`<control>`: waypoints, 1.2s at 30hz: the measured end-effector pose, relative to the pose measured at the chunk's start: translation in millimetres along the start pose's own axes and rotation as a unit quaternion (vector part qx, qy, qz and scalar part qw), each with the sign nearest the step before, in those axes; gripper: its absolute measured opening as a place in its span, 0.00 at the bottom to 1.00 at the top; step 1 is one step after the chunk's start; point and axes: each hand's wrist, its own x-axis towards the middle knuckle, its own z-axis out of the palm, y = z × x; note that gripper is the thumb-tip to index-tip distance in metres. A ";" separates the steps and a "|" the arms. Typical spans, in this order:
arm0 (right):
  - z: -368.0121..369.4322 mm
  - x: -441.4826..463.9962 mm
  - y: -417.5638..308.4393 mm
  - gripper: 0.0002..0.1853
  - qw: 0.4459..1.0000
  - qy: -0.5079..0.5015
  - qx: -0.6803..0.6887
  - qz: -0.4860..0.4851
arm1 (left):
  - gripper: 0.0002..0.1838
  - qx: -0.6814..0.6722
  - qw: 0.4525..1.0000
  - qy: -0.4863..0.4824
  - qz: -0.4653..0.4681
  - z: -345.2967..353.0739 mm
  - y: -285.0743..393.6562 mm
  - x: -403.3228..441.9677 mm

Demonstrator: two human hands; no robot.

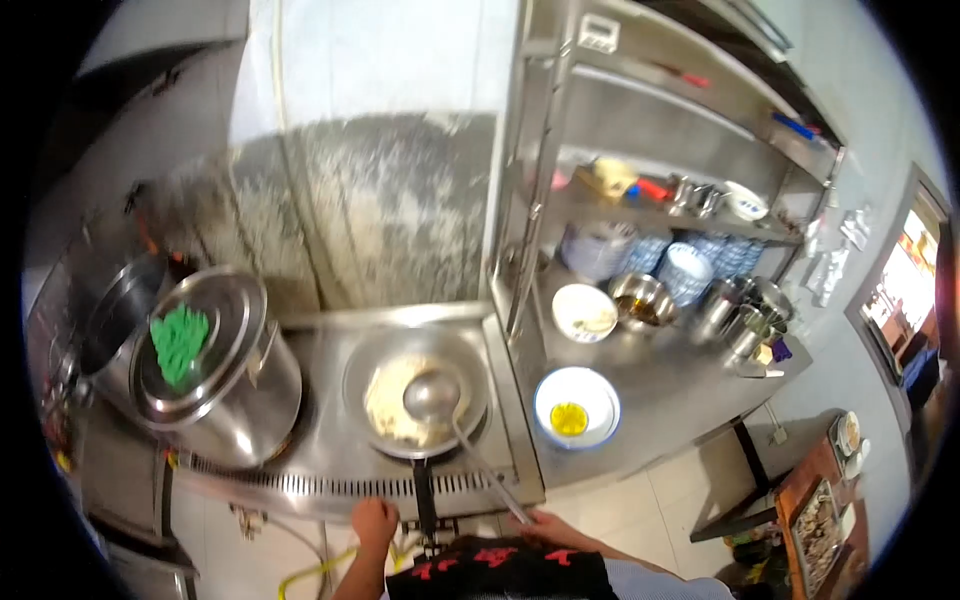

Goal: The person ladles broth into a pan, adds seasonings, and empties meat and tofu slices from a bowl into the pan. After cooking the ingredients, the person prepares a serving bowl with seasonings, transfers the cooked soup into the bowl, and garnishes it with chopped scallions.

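A wok (470, 372) sits on the stove with pale, whitish food (388, 395) spread over its bottom. My right hand (543, 528) grips the end of a long-handled metal ladle (433, 397), whose bowl rests in the wok over the food. Left of the wok's black handle (425, 490), and apart from it, my left hand (375, 520) is curled into a fist in front of the stove's edge; nothing shows in it. On the counter to the right stands a white bowl (590, 400) with a blue rim and yellow liquid in it.
A big lidded pot (250, 400) with a green cloth (180, 342) on top stands left of the wok. Another white bowl (583, 312), a metal bowl of dark liquid (643, 302) and stacked bowls (686, 272) line the right counter, below a metal shelf (650, 205).
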 end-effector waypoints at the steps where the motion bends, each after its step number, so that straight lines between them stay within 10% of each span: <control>1: 1.1 -1.9 0.0 0.20 0.999 -0.008 0.035 0.024 | 0.10 0.002 1.000 0.025 0.002 11.5 -5.3 -5.3; 15: -58.8 35.1 10.4 0.26 0.971 -0.027 -0.236 -0.037 | 0.09 0.066 0.988 0.136 0.005 29.8 -6.9 -6.8; 22: -38.6 -0.1 -31.9 0.12 0.992 0.046 -0.116 -0.022 | 0.09 0.045 0.996 0.060 -0.048 12.3 5.1 -5.0; 26: -38.4 17.8 -61.2 0.20 0.963 0.049 -0.198 -0.177 | 0.09 0.055 0.993 0.039 -0.093 2.1 14.2 -0.6; 29: -50.4 65.4 -67.9 0.26 0.759 0.177 -0.501 -0.377 | 0.08 0.047 0.995 0.036 -0.085 3.0 12.1 -2.1; 36: -13.9 86.6 -103.7 0.26 0.688 0.203 -0.650 -0.250 | 0.07 0.037 0.997 0.040 -0.058 1.8 8.8 -4.1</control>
